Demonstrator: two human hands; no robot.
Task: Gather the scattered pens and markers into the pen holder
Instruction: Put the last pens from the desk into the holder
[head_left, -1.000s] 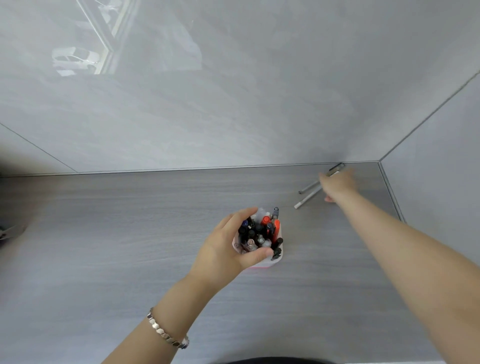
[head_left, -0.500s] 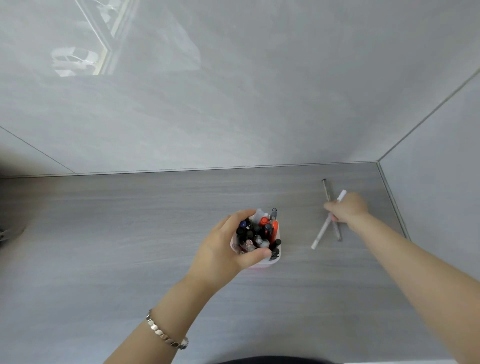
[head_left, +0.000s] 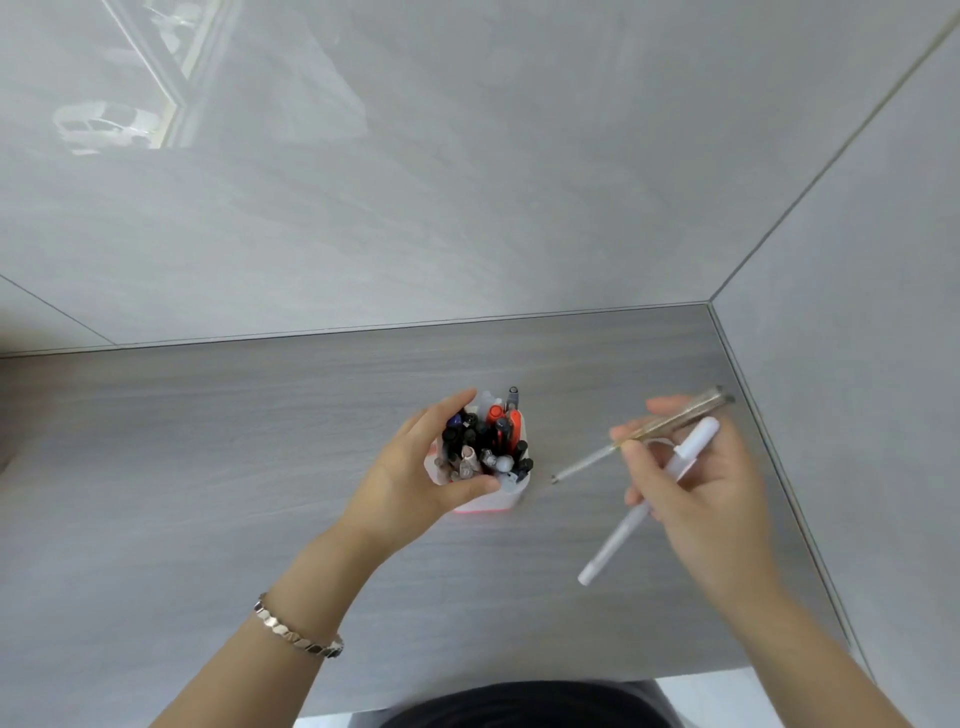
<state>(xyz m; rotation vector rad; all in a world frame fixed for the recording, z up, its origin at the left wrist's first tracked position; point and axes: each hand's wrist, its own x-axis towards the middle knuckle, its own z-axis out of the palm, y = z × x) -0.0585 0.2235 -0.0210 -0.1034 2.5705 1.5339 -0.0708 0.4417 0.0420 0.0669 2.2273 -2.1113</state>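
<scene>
- The left hand (head_left: 415, 478) wraps around the pen holder (head_left: 488, 496), thumb across the near rim and fingers curled over the far rim, steadying it on the grey wood-grain desk (head_left: 208, 467).
- The pen holder is a small white cup with a pink-red base edge, standing upright near the middle of the desk. It is packed with pens and markers: black caps, a few orange-red ones, a blue one, and some pale grey or white ends.
- No brand, label or lettering can be read on the holder or on any pen inside it; the detail is too small and soft.
- The right hand (head_left: 696, 483) is raised just right of the holder, fingers closed around two pens at once.
- The gold-tinted pen (head_left: 675, 421) lies between thumb and fingertips, its thin tip pointing down-left toward the holder and its cap end up near the right wall.
- The white pen (head_left: 618, 540) crosses the palm, its cap end above the fingers and its long barrel slanting down-left below the hand, clear of the desk as far as can be told.
- Neither pen shows legible print.
- A silver link bracelet (head_left: 296, 631) sits on the left wrist.
- Glossy grey wall panels (head_left: 467, 182) rise behind the desk and along its right side.
</scene>
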